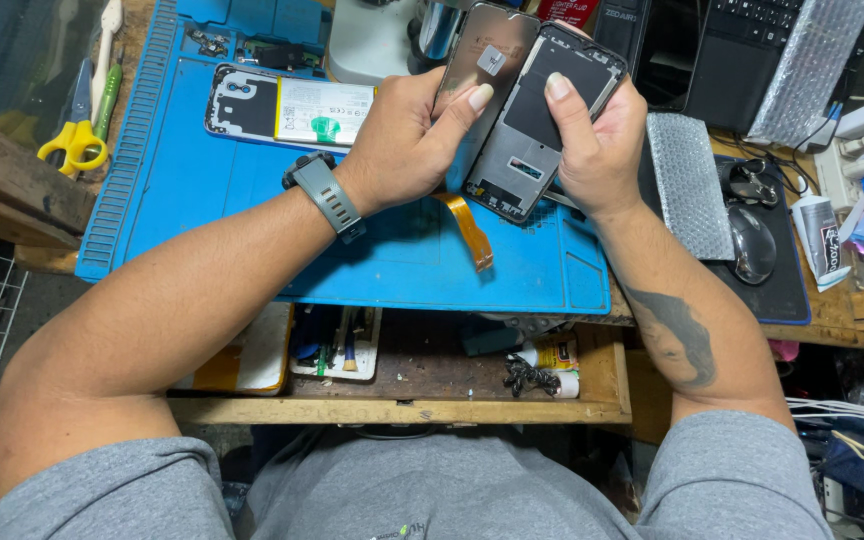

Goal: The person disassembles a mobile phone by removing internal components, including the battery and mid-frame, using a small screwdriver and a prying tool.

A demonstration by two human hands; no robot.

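Seen from above, a person's two bare hands work over a blue repair mat on a wooden bench. The left hand, with a grey watch on its wrist, is closed around a dark phone screen panel, thumb pressed flat on its lower edge. The right hand is clamped on a phone frame, black and grey inside, with the thumb resting on its face. The two parts are held tilted, touching side by side, the panel on the left, the frame on the right. An orange ribbon cable hangs down from between the hands and curls onto the mat just below them. To the left of the left hand, an opened phone body with a white battery lies flat on the mat. Farther left, beyond the mat's edge, are yellow-handled scissors. To the right of the right hand lies a strip of bubble wrap, and beyond it a computer mouse. Below the wrists, an open drawer holds small tools.
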